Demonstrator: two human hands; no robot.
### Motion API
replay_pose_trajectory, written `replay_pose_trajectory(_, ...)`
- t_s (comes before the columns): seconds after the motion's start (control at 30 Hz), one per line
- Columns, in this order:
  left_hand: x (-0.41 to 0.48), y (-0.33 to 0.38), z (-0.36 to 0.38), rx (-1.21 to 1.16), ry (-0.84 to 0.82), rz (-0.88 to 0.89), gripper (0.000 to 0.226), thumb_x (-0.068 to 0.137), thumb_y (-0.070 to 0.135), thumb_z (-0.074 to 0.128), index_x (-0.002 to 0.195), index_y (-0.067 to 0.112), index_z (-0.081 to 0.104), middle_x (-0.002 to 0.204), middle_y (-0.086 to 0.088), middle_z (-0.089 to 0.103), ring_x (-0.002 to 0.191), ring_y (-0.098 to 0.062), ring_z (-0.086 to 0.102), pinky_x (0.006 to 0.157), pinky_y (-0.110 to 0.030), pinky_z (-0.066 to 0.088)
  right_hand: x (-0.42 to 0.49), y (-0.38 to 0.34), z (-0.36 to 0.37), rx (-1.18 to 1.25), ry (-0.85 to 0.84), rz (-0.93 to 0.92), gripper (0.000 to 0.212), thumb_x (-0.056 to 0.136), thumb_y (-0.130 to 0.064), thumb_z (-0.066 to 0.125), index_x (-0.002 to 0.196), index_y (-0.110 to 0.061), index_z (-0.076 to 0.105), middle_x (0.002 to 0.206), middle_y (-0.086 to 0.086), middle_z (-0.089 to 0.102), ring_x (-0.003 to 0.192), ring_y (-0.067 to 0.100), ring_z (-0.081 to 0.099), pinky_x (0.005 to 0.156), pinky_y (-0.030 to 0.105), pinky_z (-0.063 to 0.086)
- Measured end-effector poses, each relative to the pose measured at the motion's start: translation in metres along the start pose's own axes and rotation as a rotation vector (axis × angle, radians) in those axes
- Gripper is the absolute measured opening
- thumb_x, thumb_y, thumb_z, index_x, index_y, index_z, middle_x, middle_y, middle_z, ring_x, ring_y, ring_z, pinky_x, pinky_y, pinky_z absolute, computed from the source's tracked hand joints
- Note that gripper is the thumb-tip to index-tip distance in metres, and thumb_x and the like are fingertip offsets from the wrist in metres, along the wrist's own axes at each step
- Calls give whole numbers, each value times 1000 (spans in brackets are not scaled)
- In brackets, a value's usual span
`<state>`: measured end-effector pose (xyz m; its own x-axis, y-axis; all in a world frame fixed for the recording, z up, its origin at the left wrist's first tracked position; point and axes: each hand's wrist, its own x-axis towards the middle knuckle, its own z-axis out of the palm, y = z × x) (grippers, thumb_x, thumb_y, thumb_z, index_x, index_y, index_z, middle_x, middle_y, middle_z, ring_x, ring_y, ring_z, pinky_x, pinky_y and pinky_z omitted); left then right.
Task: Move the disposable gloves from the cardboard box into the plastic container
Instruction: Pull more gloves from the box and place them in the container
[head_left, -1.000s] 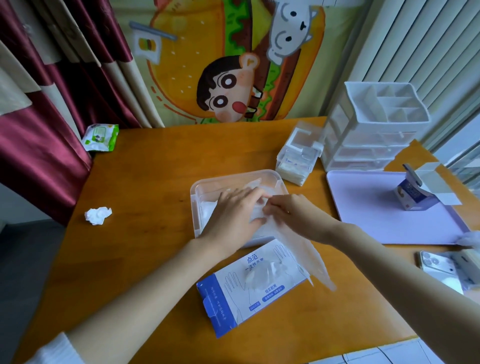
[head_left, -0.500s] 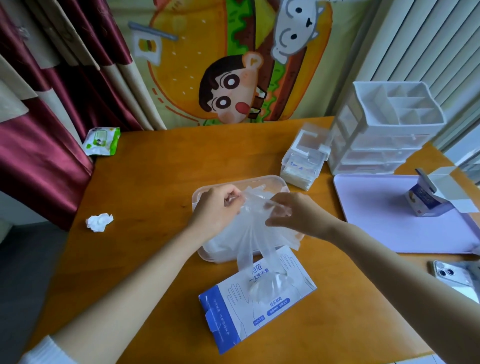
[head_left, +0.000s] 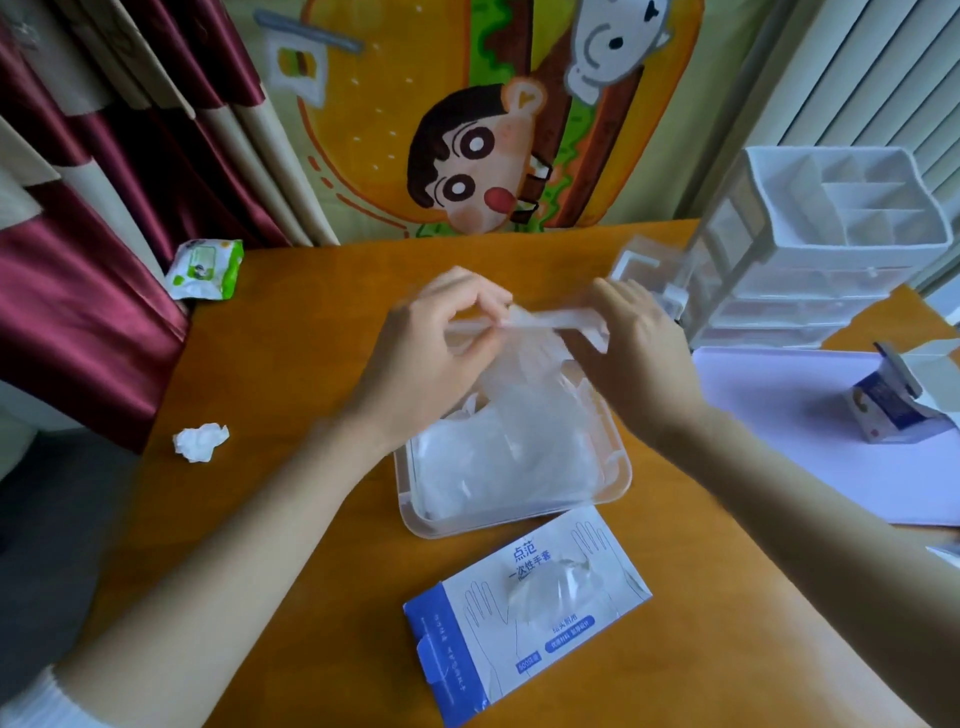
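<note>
Pinching the glove (head_left: 524, 374), left hand (head_left: 431, 358) and right hand (head_left: 641, 364) hang it vertically over container (head_left: 415, 522).

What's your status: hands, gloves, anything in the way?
Left hand and right hand pinch one glove, held over the container. More gloves piled inside. Box lies nearer, nothing blocking.

Count log. Hands: 2, the left hand (head_left: 431, 353) and the right hand (head_left: 644, 358). 1 plastic container (head_left: 410, 499), centre. 1 cardboard box (head_left: 524, 608), near. 1 small open carton (head_left: 893, 410), right. 1 drawer organiser (head_left: 831, 249), far right. 1 wipes pack (head_left: 205, 267), far left. 1 crumpled tissue (head_left: 200, 441), left. 1 lilac mat (head_left: 779, 415). The disposable gloves (head_left: 519, 441) overlap, so their number cannot be told.
</note>
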<state>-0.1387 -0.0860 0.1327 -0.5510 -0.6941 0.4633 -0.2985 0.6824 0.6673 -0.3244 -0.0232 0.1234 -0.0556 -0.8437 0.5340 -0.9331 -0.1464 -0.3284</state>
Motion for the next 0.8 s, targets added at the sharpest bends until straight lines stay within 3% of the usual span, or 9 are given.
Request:
replay_pose_trajectory(0.1, -25, -23, 3, 102, -201, 11, 12, 85, 24, 61, 80, 13, 63, 109, 6, 65, 109, -3, 53, 99, -19, 36, -22, 14, 17, -50, -168, -141, 22, 72, -1, 72, 91, -9, 63, 84, 7, 63, 77, 28, 58, 54, 27, 41)
replay_pose_trajectory(0.17, -44, -40, 9, 161, -357, -17, 9, 83, 24, 62, 78, 16, 63, 112, 6, 64, 113, -5, 50, 106, -20, 24, -41, 24, 33, -71, -318, -234, 33, 63, 4, 73, 91, -11, 65, 84, 5, 64, 79, 25, 57, 53, 29, 45)
replay_pose_trajectory(0.23, -57, -52, 15, 269, -532, -22, 5, 89, 23, 63, 84, 20, 64, 120, 9, 60, 120, -7, 46, 110, -29, 20, -56, 32, 53, -52, -460, -302, 39, 59, 6, 72, 93, -12, 64, 84, 4, 63, 75, 26, 60, 51, 33, 49)
replay_pose_trajectory(0.33, -66, -66, 26, 446, -751, -9, 9, 96, 21, 52, 99, 21, 60, 128, 9, 51, 126, -10, 39, 109, -25, 17, -65, 38, 79, -35, -642, -317, 38, 63, 9, 68, 95, -13, 64, 84, 4, 62, 73, 25, 63, 51, 33, 50)
replay_pose_trajectory(0.5, -62, -88, 52, 689, -954, 13, 20, 94, 7, 48, 104, 19, 59, 122, 2, 50, 121, -18, 38, 106, -30, 22, -61, 38, 114, -36, -946, -123, 34, 92, -4, 46, 122, -19, 54, 116, 1, 58, 106, 23, 56, 81, 35, 45)
replay_pose_trajectory(0.6, -58, -96, 65, 887, -1112, 36, 27, 92, 2, 48, 113, 14, 60, 120, -5, 51, 118, -25, 41, 100, -35, 29, -57, 35, 124, -13, -1129, -12, 39, 93, -16, 56, 131, -19, 49, 129, 2, 55, 118, 22, 52, 96, 33, 42)
replay_pose_trajectory(0.7, -55, -100, 77, 968, -1245, -21, 34, 94, 2, 46, 124, 14, 58, 126, -9, 51, 121, -28, 43, 102, -40, 31, -50, 37, 120, 167, -1410, 214, 61, 90, -40, 60, 142, -16, 39, 144, 0, 44, 132, 17, 41, 110, 29, 29)
replay_pose_trajectory(0.73, -53, -98, 79, 960, -1237, -52, 35, 95, 1, 44, 125, 13, 57, 127, -10, 52, 122, -28, 44, 102, -40, 32, -46, 37, 117, 232, -1425, 270, 59, 90, -45, 57, 140, -17, 42, 143, -1, 46, 129, 16, 44, 111, 29, 30)
replay_pose_trajectory(0.8, -50, -95, 81, 908, -1124, -107, 35, 94, -2, 42, 125, 9, 53, 127, -11, 51, 120, -29, 47, 98, -39, 36, -40, 38, 115, 315, -1252, 304, 43, 93, -42, 52, 128, -17, 56, 129, -1, 59, 113, 14, 56, 103, 30, 40)
